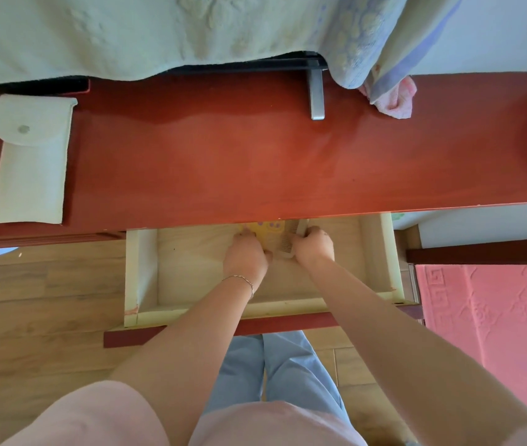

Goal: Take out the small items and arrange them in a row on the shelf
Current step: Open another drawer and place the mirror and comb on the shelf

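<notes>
Under the shelf [255, 162] edge, both hands' fingertips and items hide.

We are in a home, likely a bedroom or living room. A reddish wooden shelf [255, 162] spans the frame's middle, with a patterned cloth [191, 30] draped along the top. Wood-look flooring [40, 300] fills the lower left, a pink embossed rug [487, 317] the lower right, and a pale fabric pouch [30, 159] lies at left.

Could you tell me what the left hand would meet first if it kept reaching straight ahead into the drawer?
Probably the yellow item its fingertips already touch, then likely the drawer's hidden back; depth is unclear.
</notes>
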